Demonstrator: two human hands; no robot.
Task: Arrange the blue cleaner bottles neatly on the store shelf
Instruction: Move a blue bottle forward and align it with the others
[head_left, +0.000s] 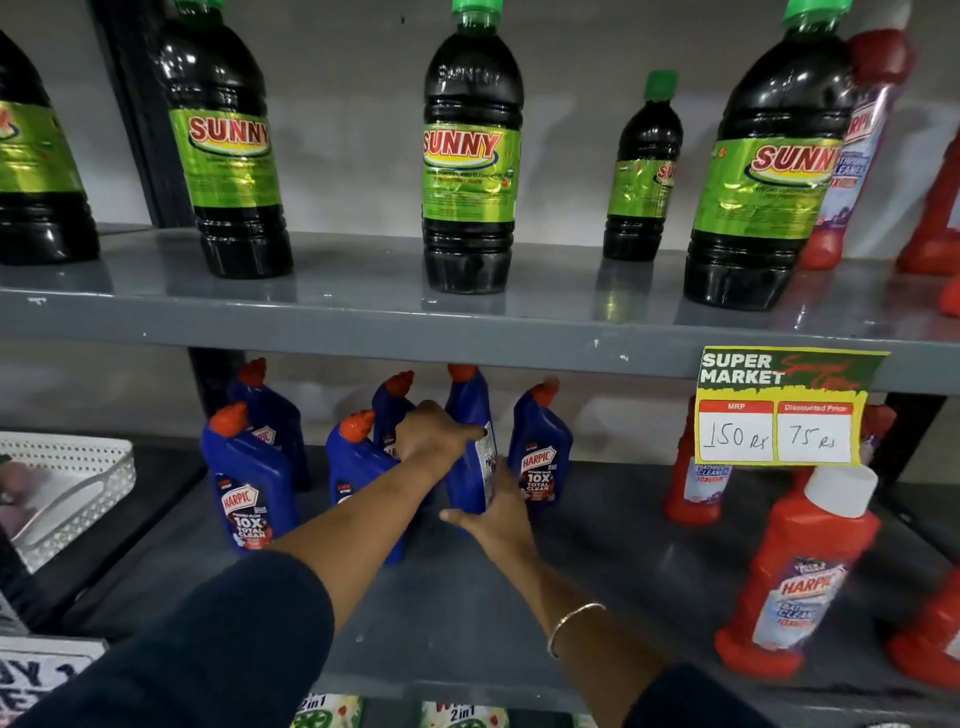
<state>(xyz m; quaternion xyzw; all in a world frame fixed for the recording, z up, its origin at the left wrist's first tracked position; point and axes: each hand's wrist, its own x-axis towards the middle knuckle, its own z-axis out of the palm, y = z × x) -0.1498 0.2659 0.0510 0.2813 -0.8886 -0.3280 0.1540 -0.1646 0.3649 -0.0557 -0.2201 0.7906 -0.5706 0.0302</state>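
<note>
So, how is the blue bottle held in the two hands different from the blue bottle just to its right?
The held blue bottle is gripped by the left hand and right hand; the right blue bottle stands free. The held one shows its side and white back label; the other faces front, showing HARPIC. The held one's cap reaches higher. Both are blue with orange-red caps.

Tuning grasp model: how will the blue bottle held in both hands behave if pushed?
The held blue bottle looks tall with a narrow base, so probably tippy. Rigid glossy plastic: likely stiff, somewhat slick. Left hand high, right hand low should steady it.
</note>
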